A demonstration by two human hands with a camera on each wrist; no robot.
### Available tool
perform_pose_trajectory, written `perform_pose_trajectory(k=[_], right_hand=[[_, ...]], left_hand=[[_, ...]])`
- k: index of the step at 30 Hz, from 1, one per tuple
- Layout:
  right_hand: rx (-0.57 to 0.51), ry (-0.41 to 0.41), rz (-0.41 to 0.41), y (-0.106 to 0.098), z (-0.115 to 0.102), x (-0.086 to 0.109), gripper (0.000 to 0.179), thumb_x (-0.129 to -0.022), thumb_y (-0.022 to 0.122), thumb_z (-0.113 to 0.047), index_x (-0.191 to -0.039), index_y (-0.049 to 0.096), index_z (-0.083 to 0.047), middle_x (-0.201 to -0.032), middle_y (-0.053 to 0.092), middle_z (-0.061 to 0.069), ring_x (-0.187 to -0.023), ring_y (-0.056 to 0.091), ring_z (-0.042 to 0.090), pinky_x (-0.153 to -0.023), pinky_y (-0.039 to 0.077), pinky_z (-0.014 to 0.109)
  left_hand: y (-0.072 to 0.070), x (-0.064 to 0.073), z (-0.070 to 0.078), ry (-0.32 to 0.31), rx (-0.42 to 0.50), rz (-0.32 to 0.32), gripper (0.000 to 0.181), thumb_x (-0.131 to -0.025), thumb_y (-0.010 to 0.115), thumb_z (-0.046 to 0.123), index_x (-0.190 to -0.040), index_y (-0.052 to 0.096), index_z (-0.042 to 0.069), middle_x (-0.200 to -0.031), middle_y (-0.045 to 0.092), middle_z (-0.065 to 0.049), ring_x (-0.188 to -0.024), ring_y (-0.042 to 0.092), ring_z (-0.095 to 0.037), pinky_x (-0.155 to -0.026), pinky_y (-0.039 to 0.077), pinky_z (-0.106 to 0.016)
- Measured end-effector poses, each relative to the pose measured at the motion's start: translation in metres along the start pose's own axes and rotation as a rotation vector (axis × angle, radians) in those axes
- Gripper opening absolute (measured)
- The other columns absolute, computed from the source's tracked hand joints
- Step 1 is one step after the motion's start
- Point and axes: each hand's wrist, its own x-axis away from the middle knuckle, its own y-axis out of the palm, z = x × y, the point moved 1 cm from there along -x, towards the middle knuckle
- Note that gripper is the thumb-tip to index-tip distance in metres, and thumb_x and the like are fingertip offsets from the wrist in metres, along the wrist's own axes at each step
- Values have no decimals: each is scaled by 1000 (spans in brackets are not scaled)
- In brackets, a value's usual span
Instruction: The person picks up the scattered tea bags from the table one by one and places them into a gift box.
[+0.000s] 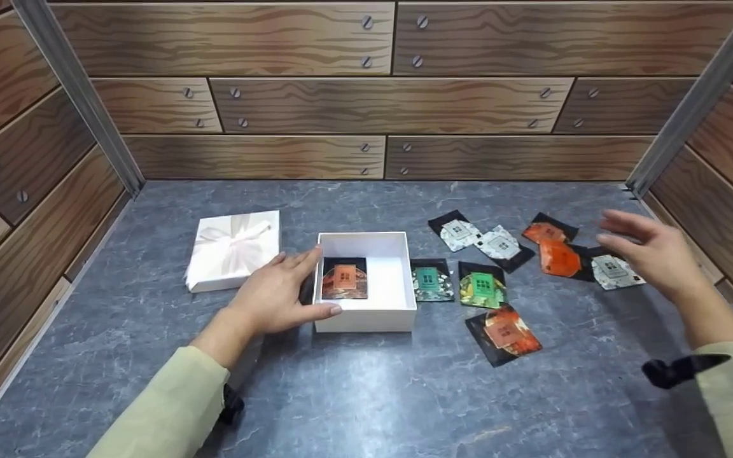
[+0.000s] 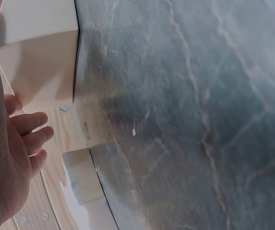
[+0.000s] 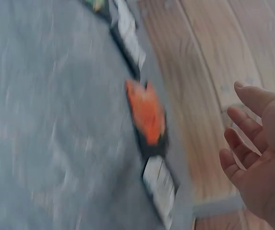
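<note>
My left hand (image 1: pixel 277 292) rests against the left side of an open white box (image 1: pixel 366 321), its thumb at the front rim. In the left wrist view its lower fingers (image 2: pixel 34 139) bend loosely beside the box wall. Inside the box, at the left, lies an orange-brown and black sachet (image 1: pixel 345 278). My right hand (image 1: pixel 656 251) hovers at the right, fingers apart, holding nothing. Nearest to it are a white and black sachet (image 1: pixel 614 272) and a bright orange sachet (image 1: pixel 558 257), which overlaps a red-orange sachet (image 1: pixel 548 230).
A white lid with a ribbon bow (image 1: pixel 233 245) sits left of the box. Right of the box lie a teal sachet (image 1: pixel 431 280), a green sachet (image 1: pixel 482 284), a red-orange sachet (image 1: pixel 504 334) and two white-and-black sachets (image 1: pixel 459 230). Wood-patterned walls (image 1: pixel 379 105) enclose the grey tabletop (image 1: pixel 366 394).
</note>
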Motion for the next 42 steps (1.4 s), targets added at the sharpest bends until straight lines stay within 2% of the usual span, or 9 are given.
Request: perform_pose_trajectory(k=[5,11,17,22,26,30,35,37,42], right_hand=[[23,92,12,-16,34,10,58,-100,77,-24,-151,58,-3,-112,63,-38,-104,55,-18,-84,44,3],[85,172,-14,-21,58,15,67,-101,76,-33,-154,52,0,-113,57,-40,-104,48,-18,-83,41,2],[95,216,-41,-18,74,16,74,-100,77,-34,-155,47,7,-114,55,-38,-102,48,-15,-80,42,4],[34,258,-61,-15,83,16,78,-101,77,-31,-158,41,8,-114,55,-37,-102,47,-15,-80,42,6],[0,257,-75,-11,87,13,79,-100,77,-29,-159,39,8,-112,55,-39,-103,47,-15,-81,42,6],[-7,249,-86,-9,89,12,81,-101,76,-28,-160,35,9,-121,56,-33,-108,47,-15,-84,41,4],[58,236,-78,-6,90,12,80,-102,74,-29,-161,34,9,-142,58,-14,-116,47,-8,-88,37,2],[102,225,-70,-5,89,13,78,-103,74,-28,-160,35,8,-153,57,4,-126,50,2,-89,35,1],[193,179,-57,-1,86,10,72,-103,73,-24,-157,39,10,-149,49,38,-115,53,-1,-86,32,0]], left_hand=[[-1,1,0,-7,-3,-2,118,-86,54,89,-169,27,10,-161,45,-24,-147,45,-45,-127,27,-54],[-1,1,2,-8,2,-9,119,-86,54,89,-170,26,10,-161,45,-25,-147,45,-44,-127,26,-53],[-1,-1,2,-7,10,-15,119,-86,54,89,-169,26,9,-161,45,-25,-147,46,-43,-127,26,-53],[-1,-2,2,-5,10,-9,119,-86,53,90,-170,25,10,-161,45,-25,-147,45,-44,-127,26,-53],[-1,0,1,-6,9,-6,119,-86,54,90,-170,25,10,-160,45,-26,-146,46,-45,-127,26,-54],[-1,1,1,-8,4,-5,119,-86,54,90,-170,25,11,-160,45,-25,-146,46,-45,-127,27,-54],[-1,0,1,-6,-1,-9,119,-86,53,91,-170,26,11,-161,45,-24,-146,47,-42,-127,27,-53],[-1,0,1,-7,-2,-11,119,-86,53,91,-170,27,10,-161,45,-24,-146,47,-42,-127,26,-52],[0,1,0,-18,-2,-16,120,-85,51,92,-170,25,11,-162,44,-23,-148,45,-41,-128,25,-52]])
